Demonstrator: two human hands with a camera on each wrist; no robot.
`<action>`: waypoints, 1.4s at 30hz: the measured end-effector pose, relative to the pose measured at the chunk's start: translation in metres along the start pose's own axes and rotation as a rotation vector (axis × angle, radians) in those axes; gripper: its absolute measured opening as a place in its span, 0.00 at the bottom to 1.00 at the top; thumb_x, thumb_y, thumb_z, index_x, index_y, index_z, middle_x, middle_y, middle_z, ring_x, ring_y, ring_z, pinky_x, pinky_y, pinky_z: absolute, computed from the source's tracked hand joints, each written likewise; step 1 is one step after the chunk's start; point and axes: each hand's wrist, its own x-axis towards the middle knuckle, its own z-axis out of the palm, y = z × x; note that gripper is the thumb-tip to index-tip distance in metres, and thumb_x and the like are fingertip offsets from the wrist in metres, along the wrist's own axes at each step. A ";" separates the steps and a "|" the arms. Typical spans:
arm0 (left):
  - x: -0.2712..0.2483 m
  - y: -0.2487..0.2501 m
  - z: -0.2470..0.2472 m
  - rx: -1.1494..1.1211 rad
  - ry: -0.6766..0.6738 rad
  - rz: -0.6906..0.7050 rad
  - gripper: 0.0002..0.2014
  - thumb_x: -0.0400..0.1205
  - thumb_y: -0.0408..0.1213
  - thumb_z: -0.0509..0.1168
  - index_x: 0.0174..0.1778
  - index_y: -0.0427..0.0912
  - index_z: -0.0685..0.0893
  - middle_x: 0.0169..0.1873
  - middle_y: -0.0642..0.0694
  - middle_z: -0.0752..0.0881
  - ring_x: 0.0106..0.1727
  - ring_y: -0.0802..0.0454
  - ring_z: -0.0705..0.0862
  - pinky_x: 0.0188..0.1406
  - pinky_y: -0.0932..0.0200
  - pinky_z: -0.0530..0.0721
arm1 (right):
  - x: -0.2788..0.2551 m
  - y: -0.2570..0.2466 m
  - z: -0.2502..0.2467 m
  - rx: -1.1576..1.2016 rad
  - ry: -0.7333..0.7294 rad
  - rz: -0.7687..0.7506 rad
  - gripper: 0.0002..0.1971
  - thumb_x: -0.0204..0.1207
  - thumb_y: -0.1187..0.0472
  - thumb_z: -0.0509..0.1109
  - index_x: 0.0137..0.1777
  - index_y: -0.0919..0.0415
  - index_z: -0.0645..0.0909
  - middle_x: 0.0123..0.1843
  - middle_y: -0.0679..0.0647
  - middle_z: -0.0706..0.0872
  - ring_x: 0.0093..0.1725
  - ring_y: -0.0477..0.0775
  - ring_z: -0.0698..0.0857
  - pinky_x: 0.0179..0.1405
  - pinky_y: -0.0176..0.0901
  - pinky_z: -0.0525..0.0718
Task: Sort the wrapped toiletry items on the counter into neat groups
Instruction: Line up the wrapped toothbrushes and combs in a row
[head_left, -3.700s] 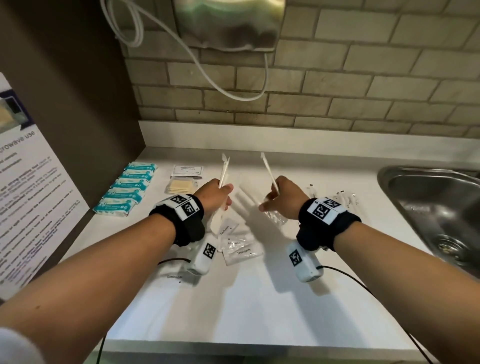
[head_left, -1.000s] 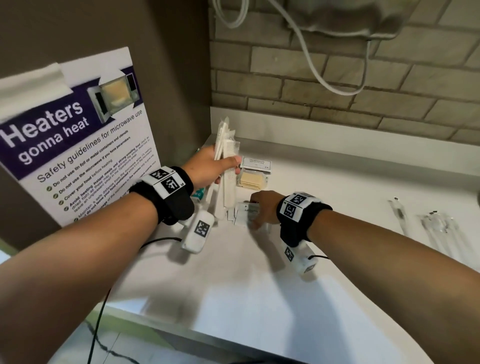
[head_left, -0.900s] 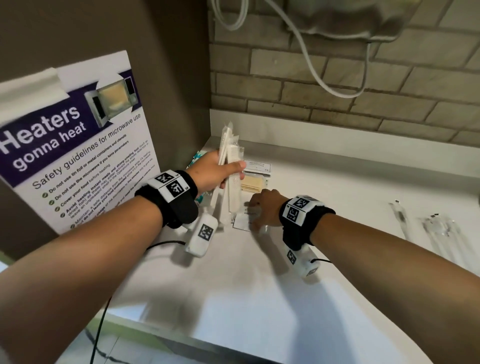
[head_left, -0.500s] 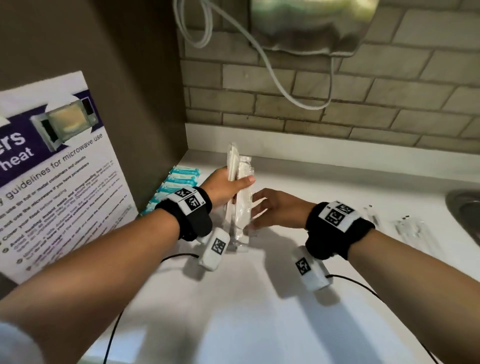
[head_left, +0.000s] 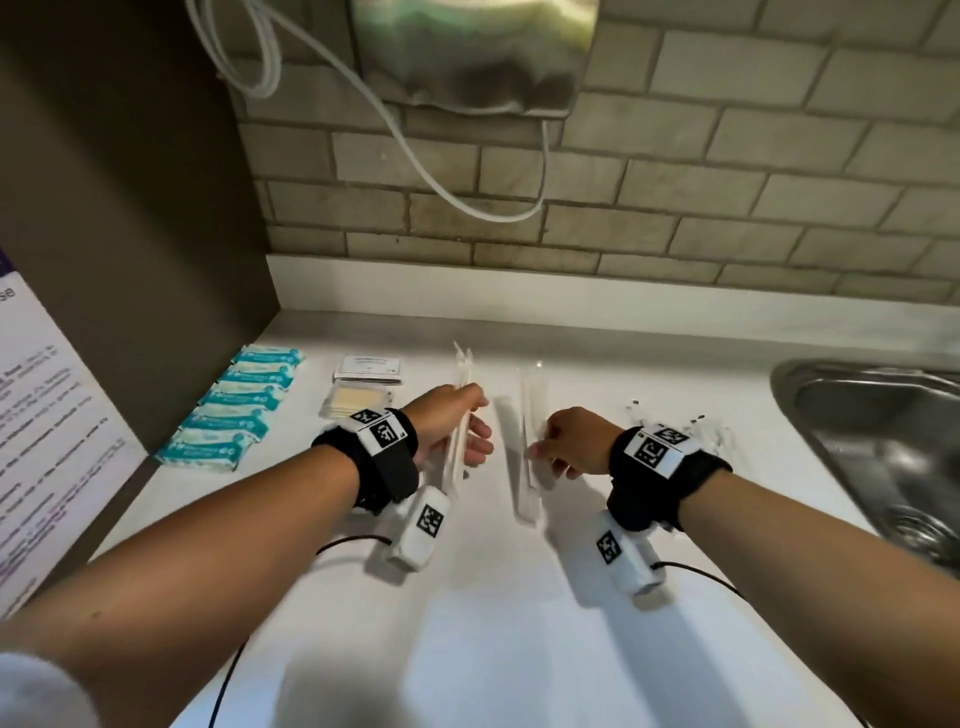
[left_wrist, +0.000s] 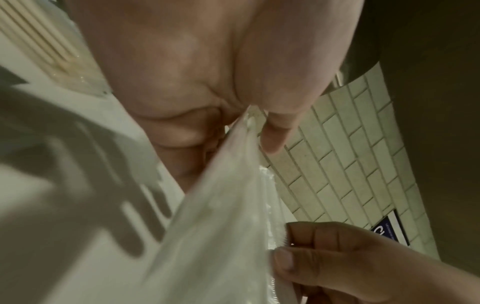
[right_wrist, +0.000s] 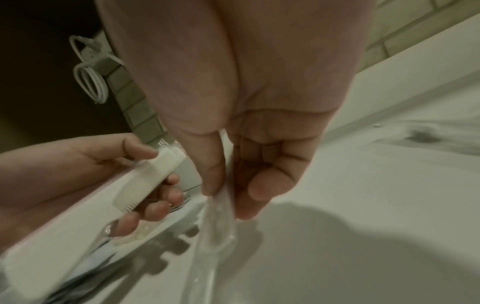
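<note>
while both hands apart, wrapped combs (head_left: 459, 415) gripped left, one wrapped comb (head_left: 529, 441) pinched right

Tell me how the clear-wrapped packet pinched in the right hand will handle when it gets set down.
The packet hangs limp below the right hand, so the film is probably floppy. The glossy wrapper likely slides easily on the smooth counter. It looks light, held by just a fingertip pinch.

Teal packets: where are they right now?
Head view: the teal packets lie in a row at the counter's far left, along the dark side panel, left of the left hand.
</note>
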 end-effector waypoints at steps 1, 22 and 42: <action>0.003 -0.003 0.003 0.009 -0.002 -0.021 0.13 0.81 0.39 0.57 0.44 0.30 0.79 0.39 0.30 0.84 0.30 0.41 0.83 0.40 0.51 0.86 | 0.001 0.004 0.000 -0.014 -0.018 0.026 0.14 0.78 0.57 0.72 0.34 0.60 0.76 0.33 0.56 0.86 0.32 0.53 0.84 0.32 0.35 0.84; 0.035 -0.018 0.032 0.138 0.301 0.166 0.13 0.75 0.33 0.74 0.52 0.29 0.84 0.41 0.34 0.86 0.39 0.42 0.83 0.41 0.52 0.80 | -0.006 0.039 -0.029 -0.076 0.125 0.123 0.26 0.71 0.61 0.79 0.62 0.63 0.68 0.42 0.58 0.89 0.33 0.57 0.85 0.40 0.48 0.89; 0.030 -0.014 0.034 0.370 0.287 0.105 0.03 0.77 0.28 0.66 0.37 0.35 0.82 0.23 0.40 0.82 0.27 0.44 0.81 0.37 0.56 0.86 | -0.027 0.010 0.006 -0.716 -0.048 -0.180 0.34 0.70 0.39 0.73 0.75 0.49 0.72 0.70 0.53 0.76 0.71 0.59 0.73 0.69 0.55 0.77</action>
